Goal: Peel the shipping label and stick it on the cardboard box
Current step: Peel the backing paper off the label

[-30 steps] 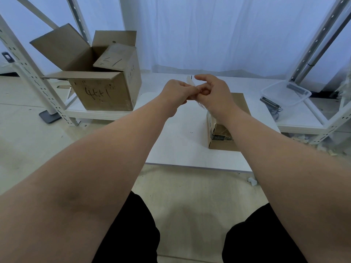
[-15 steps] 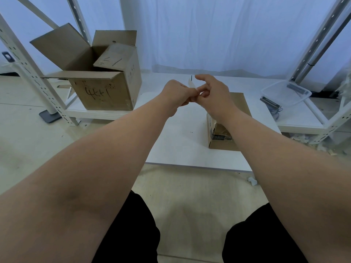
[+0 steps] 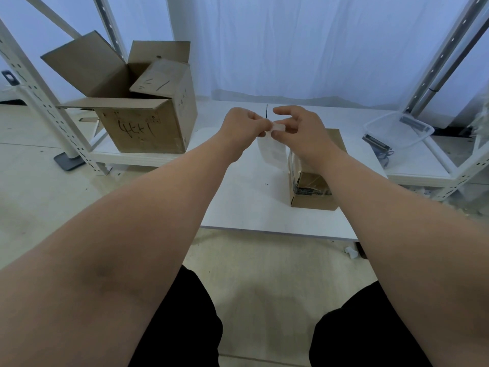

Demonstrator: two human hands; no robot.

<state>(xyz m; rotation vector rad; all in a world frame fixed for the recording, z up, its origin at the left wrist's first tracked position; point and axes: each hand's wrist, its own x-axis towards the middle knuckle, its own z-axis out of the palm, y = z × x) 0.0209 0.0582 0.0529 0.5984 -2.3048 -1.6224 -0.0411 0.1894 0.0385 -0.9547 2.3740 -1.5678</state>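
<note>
Now, shipping label (image 3: 272,152): held in the air above the white table (image 3: 251,207), between the 2 hands, hanging below the fingertips.
Left hand (image 3: 244,125): fingers curled, pinching the label's upper left edge.
Right hand (image 3: 304,136): thumb and forefinger pinch the upper right corner; the other fingers are raised and loosely bent.
Between the pinches: a short pale strip spans the gap. Probably the corner starting to part from its backing, but I cannot tell for sure.
Label long axis: roughly vertical, with the top edge at the fingers. The free lower end drifts slightly right, toward the box.
Small cardboard box (image 3: 313,201): on the table, below and right of the label and under the right forearm. Its top face is mostly hidden.
Box long axis: runs away from the person, near to far.
Key relation: the label's lower end hangs just beside the box's upper left edge. The right hand is the nearer one and sits directly above the box.
Judgement: peeling is not finished. Sticking calls for a short carry right and down, turning the label flat.
Risk: the limp sheet could fold onto itself.
Elsewhere: large open carton (image 3: 143,133) far left, clear plastic tub (image 3: 397,131) far right, both well apart.
</note>
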